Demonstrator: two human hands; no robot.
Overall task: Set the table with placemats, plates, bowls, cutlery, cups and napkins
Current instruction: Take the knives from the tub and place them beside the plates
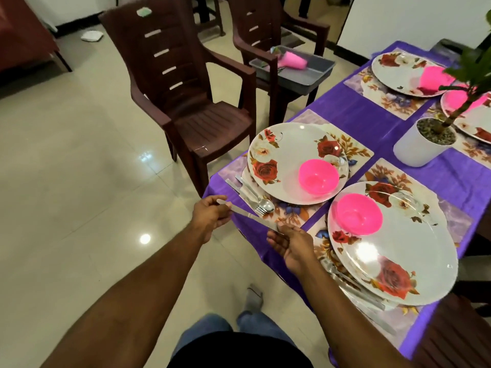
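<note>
1. The knife (pixel 251 216) hangs in the air just off the table corner, beyond the near-left plate (pixel 292 160). The left hand (pixel 211 215) pinches its handle end; the right hand (pixel 289 244) has the blade tip between thumb and fingers, palm partly turned up.

2. Risk as I see it: the knife is held only at its two ends, over bare tile floor (pixel 79 155). If either pinch loosens during the hand-over, it could drop and clatter there, not onto the cloth (pixel 353 107).

3. The right fingers are on the blade itself. A pull from the left hand could drag the edge across them.

4. Beside that plate, toward the hands, a fork and spoon (pixel 261 205) and other cutlery already lie close together on the placemat (pixel 292 213). Setting the knife down carelessly could knock them askew or off the table edge, which is very near.

5. The pink bowl (pixel 318 176) sits off-centre on that plate, toward its right rim; a bump to the plate might slide it.

6. Behind that plate, past the first chair (pixel 186 102), a grey tray (pixel 300 75) rests on the arms of a second chair with pink cups (pixel 293 61) lying in it. It looks unsteady to me.

7. Writing: none that I can read anywhere. Plates and placemats carry flower patterns only; no brand or label is visible.
</note>
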